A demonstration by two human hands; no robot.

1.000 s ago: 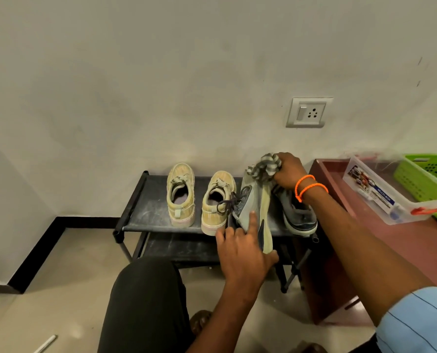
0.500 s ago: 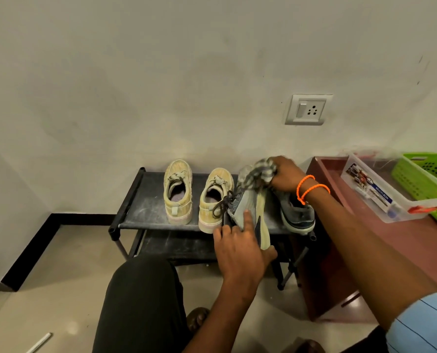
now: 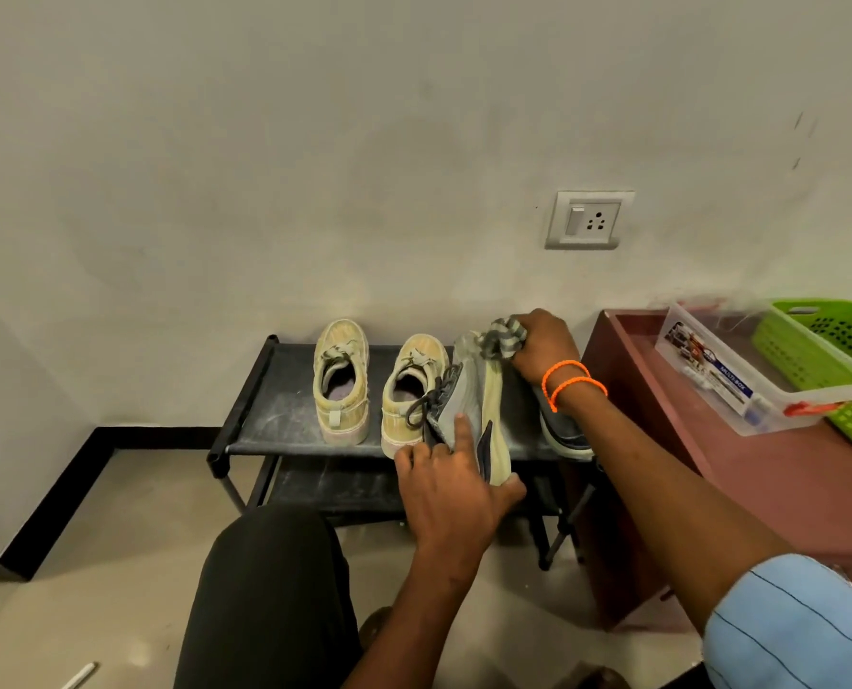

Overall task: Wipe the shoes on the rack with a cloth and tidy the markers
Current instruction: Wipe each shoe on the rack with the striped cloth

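Your right hand, clenched on the bunched cloth, has slid from the grey shoe's side up to its toe while your left hand keeps gripping the heel, tilted over the rack, so this shoe looks nearly wiped.

A grey sneaker, tipped on its side with the sole facing right, is gripped at the heel by the left hand at the front edge of the black shoe rack. A striped cloth, bunched in the right hand, is pressed against the toe. Two tan shoes are set upright on the rack's left half, and a dark shoe is seen at its right end.
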